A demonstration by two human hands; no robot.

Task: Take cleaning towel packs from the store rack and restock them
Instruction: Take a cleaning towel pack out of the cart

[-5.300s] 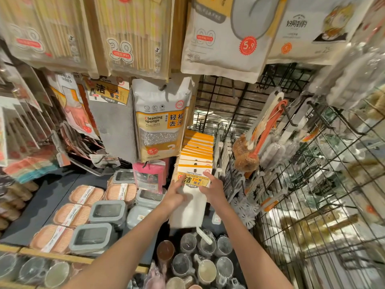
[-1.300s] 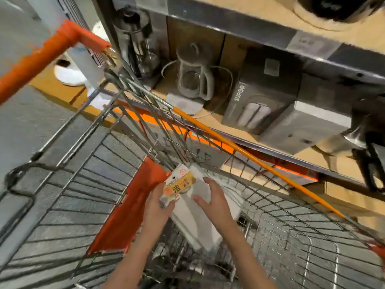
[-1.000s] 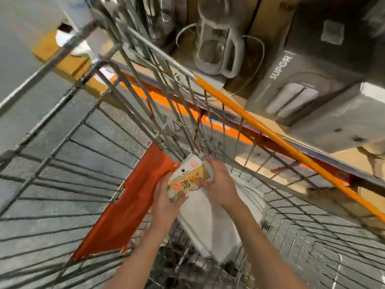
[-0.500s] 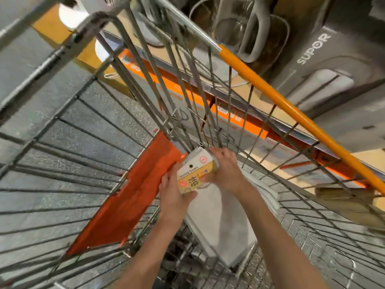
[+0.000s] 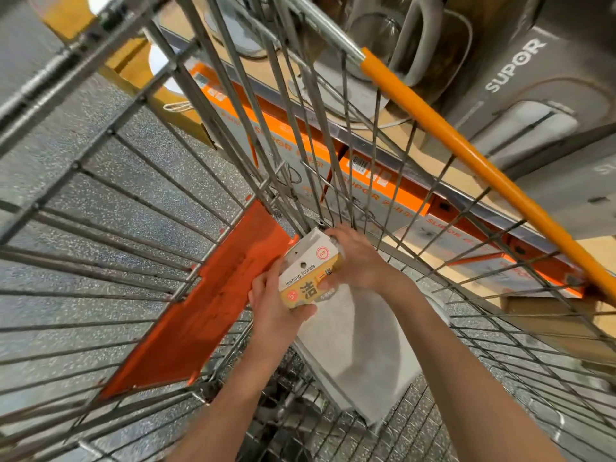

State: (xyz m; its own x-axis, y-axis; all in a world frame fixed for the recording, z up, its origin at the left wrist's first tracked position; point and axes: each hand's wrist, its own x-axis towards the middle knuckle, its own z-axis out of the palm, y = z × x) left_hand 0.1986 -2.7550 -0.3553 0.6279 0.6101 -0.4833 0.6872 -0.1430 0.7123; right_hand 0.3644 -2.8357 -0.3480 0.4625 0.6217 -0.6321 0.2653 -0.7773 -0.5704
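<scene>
Cleaning towel pack (image 5: 313,278) sits low inside the wire shopping cart (image 5: 366,155), its card top gripped by both the left hand (image 5: 276,305) and the right hand (image 5: 356,261), so lay it down flat and gently on the white towels (image 5: 360,355) already in there.

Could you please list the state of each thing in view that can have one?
Cleaning towel pack: held in both hands, over the cart.
Left hand: grips the pack's card header.
Right hand: grips the header's other side.
Shopping cart: orange flap lying tilted inside.
Kettle: upright on the shelf.
</scene>
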